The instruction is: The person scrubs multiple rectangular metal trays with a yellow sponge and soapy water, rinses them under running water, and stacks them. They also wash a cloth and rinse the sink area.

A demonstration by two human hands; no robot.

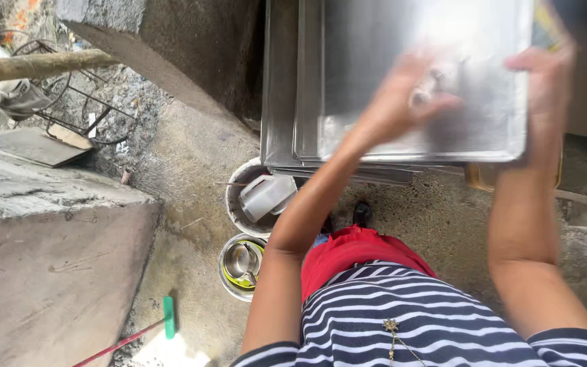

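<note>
The metal tray stands tilted on the stack of trays, far right, so its face can be rubbed; the left hand presses a blurred scrubber against it, fingers curled; the right hand grips the tray's right edge, arm raised.

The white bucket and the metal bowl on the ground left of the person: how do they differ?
The white bucket is larger and sits nearer the stacked metal trays; the metal bowl is smaller and sits nearer the person's body. The bucket is dull white and holds a white plastic jug; the bowl is shiny steel and holds smaller metal dishes on something yellow-green. Both are round, open-topped and stand on the concrete floor.
</note>
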